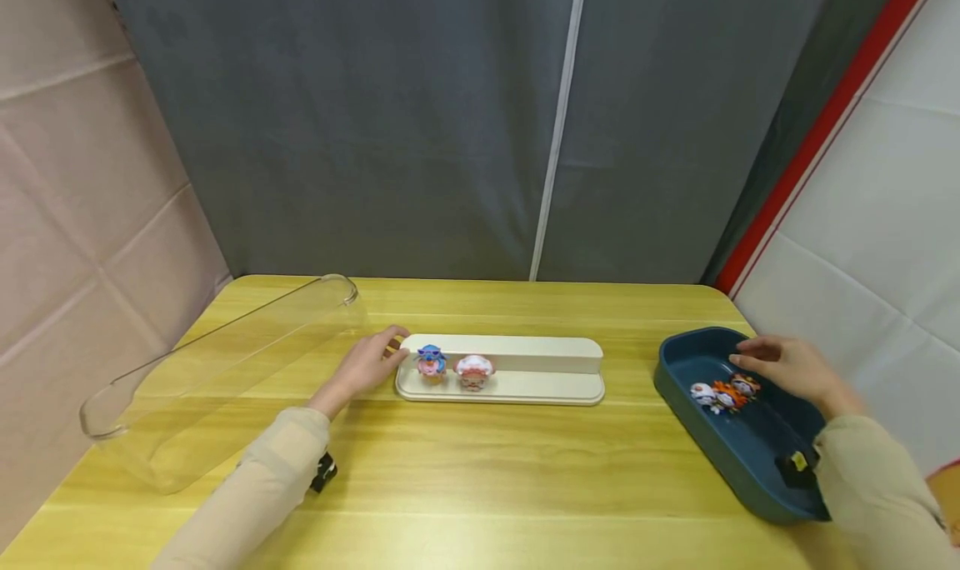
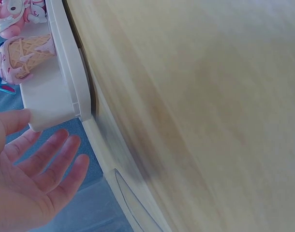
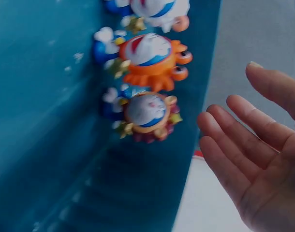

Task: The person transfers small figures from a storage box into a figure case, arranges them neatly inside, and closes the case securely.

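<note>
A cream two-step display base (image 1: 540,387) lies mid-table with two figurines on its left part. One is a blue-topped figurine (image 1: 431,363) on an ice-cream cone; beside it sits a pink-and-white figurine (image 1: 474,372). My left hand (image 1: 369,362) is at the base's left end, its thumb and a finger by the edge, the other fingers relaxed. Over the dark blue tray (image 1: 693,428) hovers my right hand (image 1: 795,370), fingers loose and holding nothing. Inside lie a white figurine (image 3: 159,9), an orange crab-costumed figurine (image 3: 150,55) and a lion-maned figurine (image 3: 146,113).
A clear curved cover (image 1: 225,370) lies slanted at the table's left side. Grey curtain (image 1: 375,137) hangs behind the wooden table (image 1: 480,478). White cloth (image 1: 870,220) with a red border stands at the right, pale cloth (image 1: 75,203) at the left.
</note>
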Available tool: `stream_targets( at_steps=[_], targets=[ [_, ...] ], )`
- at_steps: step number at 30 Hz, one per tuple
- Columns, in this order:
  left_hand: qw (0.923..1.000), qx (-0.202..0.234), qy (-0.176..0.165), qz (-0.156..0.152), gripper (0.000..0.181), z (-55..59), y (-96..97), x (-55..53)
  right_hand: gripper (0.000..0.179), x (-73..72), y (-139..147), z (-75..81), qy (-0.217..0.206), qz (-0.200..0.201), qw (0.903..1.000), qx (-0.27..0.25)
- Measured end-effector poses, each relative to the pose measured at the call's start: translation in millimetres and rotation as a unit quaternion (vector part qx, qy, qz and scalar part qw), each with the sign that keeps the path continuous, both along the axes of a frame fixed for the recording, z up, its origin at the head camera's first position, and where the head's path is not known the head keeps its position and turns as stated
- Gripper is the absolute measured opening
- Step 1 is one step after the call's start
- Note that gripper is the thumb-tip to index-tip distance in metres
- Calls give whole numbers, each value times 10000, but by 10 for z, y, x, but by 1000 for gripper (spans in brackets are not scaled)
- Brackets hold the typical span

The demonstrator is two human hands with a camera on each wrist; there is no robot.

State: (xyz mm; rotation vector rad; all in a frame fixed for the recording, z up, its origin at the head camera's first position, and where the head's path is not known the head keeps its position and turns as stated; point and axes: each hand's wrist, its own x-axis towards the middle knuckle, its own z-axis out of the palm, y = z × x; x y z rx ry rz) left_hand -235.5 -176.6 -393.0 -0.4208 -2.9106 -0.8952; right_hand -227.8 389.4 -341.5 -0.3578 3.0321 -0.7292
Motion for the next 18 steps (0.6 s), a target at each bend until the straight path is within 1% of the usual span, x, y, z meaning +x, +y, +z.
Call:
stream_targets(
  at_steps=[9, 13, 18],
  targets=[
    [10000, 9, 1, -20, 29, 6, 0, -1, 44, 35, 158, -202, -303, -95, 9994, 131],
    [10000, 8, -17, -16, 30, 7, 0, 1, 43, 47, 209, -262, -433, -129, 9989, 115],
    [10000, 12, -8, -3, 29, 1, 0, 1, 47, 47, 235, -306, -655, -208, 9976, 83]
  ],
)
